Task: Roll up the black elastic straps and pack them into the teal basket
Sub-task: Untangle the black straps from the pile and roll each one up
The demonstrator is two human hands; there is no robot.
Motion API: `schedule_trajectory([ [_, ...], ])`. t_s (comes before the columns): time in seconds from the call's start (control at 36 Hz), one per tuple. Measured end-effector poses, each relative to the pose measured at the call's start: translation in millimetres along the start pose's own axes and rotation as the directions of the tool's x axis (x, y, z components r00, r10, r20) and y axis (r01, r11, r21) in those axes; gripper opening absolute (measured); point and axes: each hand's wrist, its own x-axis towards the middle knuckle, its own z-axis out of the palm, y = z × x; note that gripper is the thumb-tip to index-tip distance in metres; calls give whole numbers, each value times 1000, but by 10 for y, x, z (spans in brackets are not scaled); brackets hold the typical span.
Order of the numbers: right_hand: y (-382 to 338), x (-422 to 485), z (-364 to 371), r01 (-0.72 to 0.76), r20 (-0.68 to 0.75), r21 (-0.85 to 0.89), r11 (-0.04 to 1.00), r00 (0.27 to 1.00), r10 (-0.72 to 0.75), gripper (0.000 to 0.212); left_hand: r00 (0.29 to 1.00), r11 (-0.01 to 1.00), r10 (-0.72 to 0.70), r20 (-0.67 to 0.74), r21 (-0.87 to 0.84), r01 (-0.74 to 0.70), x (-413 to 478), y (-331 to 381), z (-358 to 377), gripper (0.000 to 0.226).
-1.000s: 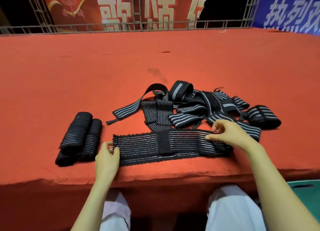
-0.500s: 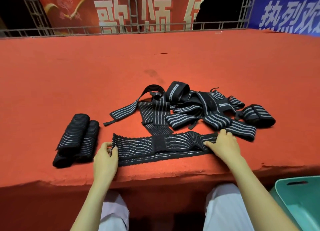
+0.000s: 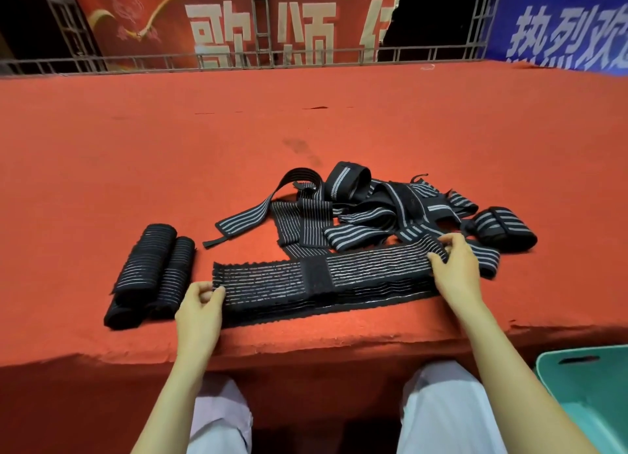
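A wide black elastic strap (image 3: 316,282) with thin grey stripes lies stretched flat near the front edge of the red carpeted stage. My left hand (image 3: 200,305) pinches its left end. My right hand (image 3: 455,271) grips its right end, fingers curled over the edge. Behind it lies a tangled pile of loose straps (image 3: 380,208). Two rolled straps (image 3: 149,276) sit side by side at the left. A corner of the teal basket (image 3: 588,396) shows at the lower right, below the stage edge.
The stage's front edge (image 3: 306,348) runs just in front of the strap, with my knees under it. One coiled strap (image 3: 503,229) lies right of the pile. A metal truss and banners stand along the far edge.
My right hand has slid left and forward along the strap and now lifts its right end. The left hand stays at the left end. The view tilted, showing more of the basket.
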Motion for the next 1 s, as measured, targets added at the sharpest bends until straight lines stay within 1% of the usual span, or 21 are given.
schedule_trajectory([
  [0.11, 135, -76, 36, -4, 11, -62, 998, 1000, 5, 27, 999, 993, 16, 37, 118, -20, -58, -87, -8, 8],
  [0.22, 213, -149, 75, -9, 38, -90, 996, 999, 13, 26, 999, 974, 24, 21, 225, -28, -62, -186, 4, 9],
  [0.36, 236, -177, 100, -15, 7, -108, 994, 1000, 16, 27, 999, 970, 18, 34, 242, -26, -55, -196, 25, 15],
  [0.44, 245, -188, 146, -11, 7, -164, 986, 1000, 12, 34, 999, 974, 16, 31, 225, -23, -60, -197, 30, 16],
  [0.5, 265, -204, 197, 19, -5, -256, 967, 1000, -20, 39, 999, 974, 10, 31, 226, -17, -49, -204, 34, 16],
  [0.56, 282, -239, 236, 55, -55, -347, 936, 995, -78, 40, 999, 973, -2, 33, 230, -6, -51, -207, 34, 16],
  [0.61, 253, -287, 267, 117, -109, -370, 922, 980, -168, 38, 999, 972, -3, 35, 235, -5, -56, -207, 30, 15],
  [0.67, 169, -348, 330, 216, -111, -344, 914, 957, -268, 31, 999, 971, -3, 44, 238, -8, -56, -205, 19, 14],
  [0.72, 55, -429, 438, 339, -47, -275, 900, 930, -364, 23, 998, 972, -9, 60, 236, -6, -46, -204, 10, 13],
  [0.78, -89, -543, 577, 441, 72, -182, 879, 897, -436, 14, 997, 977, -15, 73, 214, -1, -40, -204, 3, 14],
  [0.86, -310, -730, 815, 525, 245, -32, 850, 829, -503, 3, 998, 982, -4, 70, 191, -10, -65, -184, 1, 16],
  [0.92, -467, -849, 974, 568, 329, 64, 821, 764, -555, 15, 999, 983, 6, 51, 181, -15, -86, -167, -3, 19],
  [1.0, -709, -988, 1176, 599, 417, 157, 785, 680, -603, 24, 999, 984, 21, 31, 177, -27, -85, -171, -12, 20],
])
